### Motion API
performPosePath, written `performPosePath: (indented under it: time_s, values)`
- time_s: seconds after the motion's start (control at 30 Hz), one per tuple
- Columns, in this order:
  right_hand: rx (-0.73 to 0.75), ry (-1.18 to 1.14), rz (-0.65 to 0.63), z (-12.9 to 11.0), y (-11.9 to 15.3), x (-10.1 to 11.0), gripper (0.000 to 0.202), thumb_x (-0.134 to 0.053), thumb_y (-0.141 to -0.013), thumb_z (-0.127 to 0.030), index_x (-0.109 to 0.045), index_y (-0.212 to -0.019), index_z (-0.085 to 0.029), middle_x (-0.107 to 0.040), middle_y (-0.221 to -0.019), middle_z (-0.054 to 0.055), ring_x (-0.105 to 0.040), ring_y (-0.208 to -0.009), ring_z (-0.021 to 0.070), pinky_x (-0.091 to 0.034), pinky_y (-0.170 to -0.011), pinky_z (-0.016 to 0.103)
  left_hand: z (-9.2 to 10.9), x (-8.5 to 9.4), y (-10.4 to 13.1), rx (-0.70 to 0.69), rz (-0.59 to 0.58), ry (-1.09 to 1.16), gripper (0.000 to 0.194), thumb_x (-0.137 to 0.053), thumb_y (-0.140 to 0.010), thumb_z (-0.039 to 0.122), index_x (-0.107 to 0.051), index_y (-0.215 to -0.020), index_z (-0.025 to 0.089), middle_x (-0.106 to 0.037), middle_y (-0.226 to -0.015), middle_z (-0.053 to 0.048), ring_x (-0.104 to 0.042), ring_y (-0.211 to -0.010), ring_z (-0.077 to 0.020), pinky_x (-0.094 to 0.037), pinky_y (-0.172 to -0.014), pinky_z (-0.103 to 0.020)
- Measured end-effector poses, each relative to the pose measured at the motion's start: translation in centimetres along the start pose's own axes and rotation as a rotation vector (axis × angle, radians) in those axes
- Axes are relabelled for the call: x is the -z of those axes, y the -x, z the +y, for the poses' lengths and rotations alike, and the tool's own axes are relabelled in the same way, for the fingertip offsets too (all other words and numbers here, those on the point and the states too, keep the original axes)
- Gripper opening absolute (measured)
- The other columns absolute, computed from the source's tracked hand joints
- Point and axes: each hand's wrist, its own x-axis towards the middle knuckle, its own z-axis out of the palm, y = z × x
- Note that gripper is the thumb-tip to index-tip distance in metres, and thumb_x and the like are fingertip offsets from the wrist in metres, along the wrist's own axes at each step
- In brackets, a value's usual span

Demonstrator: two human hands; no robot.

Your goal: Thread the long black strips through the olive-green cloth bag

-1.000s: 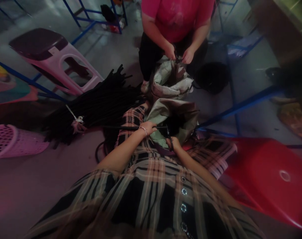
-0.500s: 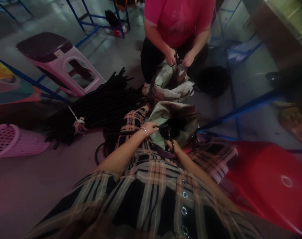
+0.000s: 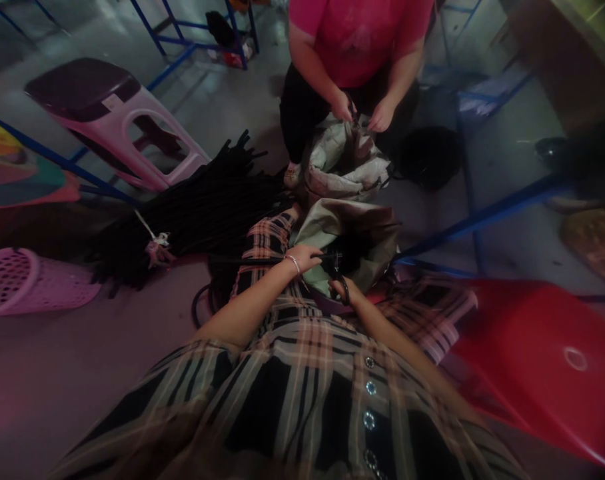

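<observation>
OK so, quick headcount: there were two open sacks (image 3: pixel 322 223), two plastic stools (image 3: pixel 125 127) (one pink with a dark seat, one red), and one pink basket (image 3: pixel 65 287). One bundle of black rods (image 3: pixel 197 213) too, way too many in it to count lol. The wearer had one left hand (image 3: pixel 307 257), one right hand (image 3: pixel 339 289), one bracelet (image 3: pixel 295 265), one pair of scissors (image 3: pixel 347 292), one held rod (image 3: pixel 265 259) and four visible shirt buttons (image 3: pixel 371 387). Plus one other person (image 3: pixel 357 47) with two hands.

Our way forward is blocked by the rolled sack (image 3: pixel 350 183); bare floor (image 3: pixel 147 333) lies open beside the pink basket (image 3: pixel 57 287).
</observation>
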Motion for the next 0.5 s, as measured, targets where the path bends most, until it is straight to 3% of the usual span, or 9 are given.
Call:
performPosePath:
  time_s: [0.37, 0.5]
  values:
    - [0.089, 0.085, 0.018, 1.3, -0.7, 0.1, 0.009, -0.053, -0.076, -0.026, -0.056, -0.074, -0.018, -0.06, -0.066, 0.0, -0.053, -0.06, 0.0119, -0.039, -0.053, 0.019, 1.0, 0.5, 0.5, -0.011, 0.013, -0.164, 0.033, -0.055, -0.083, 0.04, -0.068, -0.113, 0.035, -0.07, -0.111, 0.002, -0.061, -0.104, -0.0198, -0.046, -0.084, -0.027]
    - [0.05, 0.048, 0.035, 1.2, -0.7, 0.1, 0.007, -0.054, -0.075, -0.025, -0.056, -0.076, -0.018, -0.06, -0.063, -0.001, -0.053, -0.059, 0.012, -0.04, -0.052, 0.019, 1.5, 0.5, 0.6, -0.04, 0.021, -0.18, 0.033, -0.055, -0.083, 0.039, -0.068, -0.113, 0.036, -0.07, -0.11, 0.002, -0.061, -0.103, -0.0191, -0.046, -0.083, -0.026]
